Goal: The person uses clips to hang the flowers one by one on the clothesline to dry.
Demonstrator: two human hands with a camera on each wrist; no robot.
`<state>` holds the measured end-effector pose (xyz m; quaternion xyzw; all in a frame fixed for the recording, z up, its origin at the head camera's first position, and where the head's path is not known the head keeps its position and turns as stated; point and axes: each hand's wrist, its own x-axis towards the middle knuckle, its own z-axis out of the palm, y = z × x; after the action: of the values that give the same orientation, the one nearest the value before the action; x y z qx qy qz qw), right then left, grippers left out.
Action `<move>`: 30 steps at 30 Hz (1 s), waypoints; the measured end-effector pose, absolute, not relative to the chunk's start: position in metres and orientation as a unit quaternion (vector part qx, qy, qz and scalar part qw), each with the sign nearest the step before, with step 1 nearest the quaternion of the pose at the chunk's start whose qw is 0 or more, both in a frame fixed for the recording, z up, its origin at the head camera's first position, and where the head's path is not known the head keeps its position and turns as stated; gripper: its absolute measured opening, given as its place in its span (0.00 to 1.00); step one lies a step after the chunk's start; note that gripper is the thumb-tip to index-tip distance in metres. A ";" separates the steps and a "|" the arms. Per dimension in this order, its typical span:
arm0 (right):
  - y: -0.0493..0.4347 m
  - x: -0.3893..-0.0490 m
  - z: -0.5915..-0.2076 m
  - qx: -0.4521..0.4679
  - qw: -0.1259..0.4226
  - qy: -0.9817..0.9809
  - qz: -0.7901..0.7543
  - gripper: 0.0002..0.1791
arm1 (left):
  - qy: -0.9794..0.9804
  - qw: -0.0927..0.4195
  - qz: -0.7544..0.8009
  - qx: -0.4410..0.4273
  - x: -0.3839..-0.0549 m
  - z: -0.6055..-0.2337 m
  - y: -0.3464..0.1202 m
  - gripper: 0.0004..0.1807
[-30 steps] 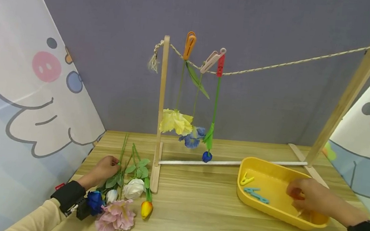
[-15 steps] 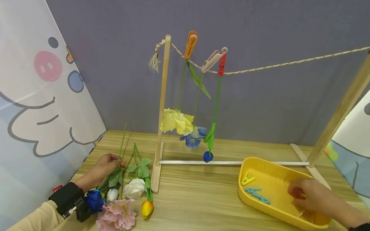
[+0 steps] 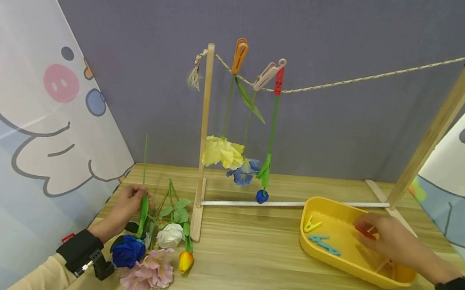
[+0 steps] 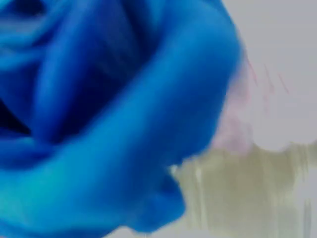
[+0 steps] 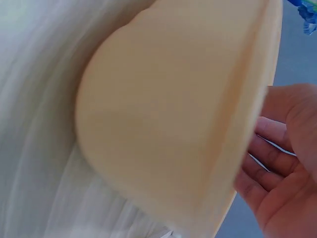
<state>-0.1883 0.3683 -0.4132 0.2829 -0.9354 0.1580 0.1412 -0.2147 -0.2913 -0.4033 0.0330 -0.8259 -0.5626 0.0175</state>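
My left hand (image 3: 130, 203) pinches a green flower stem (image 3: 145, 159) that points upward, with a long leaf (image 3: 143, 213) hanging below the fingers. I cannot tell which bloom belongs to this stem. A blue rose (image 3: 127, 250) is just under the hand and fills much of the left wrist view. Beside it lie a pink flower (image 3: 149, 271), a white rose (image 3: 170, 236) and an orange-yellow tulip (image 3: 185, 262). Inside the yellow basin (image 3: 348, 214), my right hand (image 3: 385, 234) holds a red clothespin (image 3: 365, 232) between thumb and fingers.
A rope (image 3: 349, 81) spans two wooden posts (image 3: 204, 123). From it hang a yellow flower (image 3: 223, 152), a blue iris-like flower (image 3: 244, 172) and a blue bud (image 3: 262, 196), each under a clothespin. More clothespins (image 3: 324, 244) lie in the basin. A white bar (image 3: 251, 205) joins the posts' feet.
My left hand has lifted the stem, which now stands higher and further left; the blue rose has shifted slightly right. My right hand has risen a little with the red clothespin, now more visible.
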 end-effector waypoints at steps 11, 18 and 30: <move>0.346 -0.192 -0.389 0.291 0.188 -0.923 0.167 0.17 | -0.809 0.118 -0.575 -0.031 -0.208 -0.389 -0.280 0.19; 0.326 -0.191 -0.368 0.296 0.221 -0.904 0.215 0.18 | -0.777 0.227 -0.584 -0.059 -0.212 -0.384 -0.269 0.18; 0.298 -0.185 -0.340 0.297 0.251 -0.890 0.239 0.17 | -0.716 0.312 -0.617 -0.094 -0.214 -0.366 -0.261 0.18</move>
<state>-0.1850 0.2976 -0.3398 0.2968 -0.8898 0.2393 0.2506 -0.2136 -0.2606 -0.3656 -0.0940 -0.7164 -0.6169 0.3119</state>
